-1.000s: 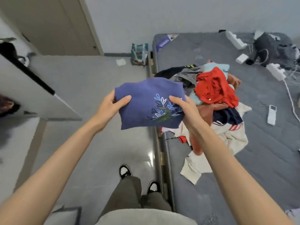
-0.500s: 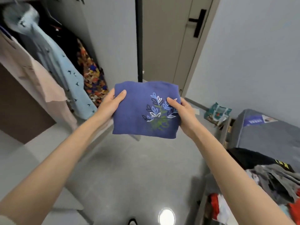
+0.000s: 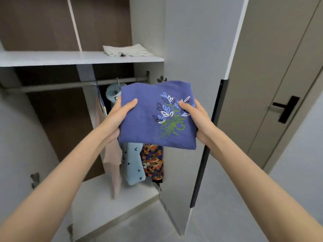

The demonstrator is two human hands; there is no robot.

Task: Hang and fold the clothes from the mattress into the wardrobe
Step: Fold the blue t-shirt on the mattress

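- Two hands on the one shirt?
- Yes. The left hand (image 3: pixel 118 117) grips the left edge of the folded blue shirt (image 3: pixel 150 123), and the right hand (image 3: pixel 199 117) grips the right edge. Each thumb lies on top of the cloth. The fingers are tucked under it, out of sight.
- Where is the shirt, exactly?
- In the air, held flat in front of the open wardrobe (image 3: pixel 35 130). It touches no shelf. The leaf print faces up, nearer the right hand.
- What is behind it?
- The rail (image 3: pixel 61 85) runs across just behind its top edge. Three things hang there: a pale pink garment (image 3: pixel 111 154), a light blue one with small birds (image 3: pixel 133 165), and a bright patterned one (image 3: pixel 153 161). The shirt covers their upper parts.
- And above?
- A white shelf (image 3: pixel 70 58), with a folded white cloth (image 3: pixel 127 49) lying at its right end. The shirt is below that shelf in the view and well apart from the cloth.
- To the right?
- The wardrobe door (image 3: pixel 192 49) stands open beside the right hand, with a dark strip down its edge. Further right is a room door (image 3: pixel 262 84) with a black handle (image 3: pixel 286 109). Grey floor (image 3: pixel 153 224) shows below the arms.
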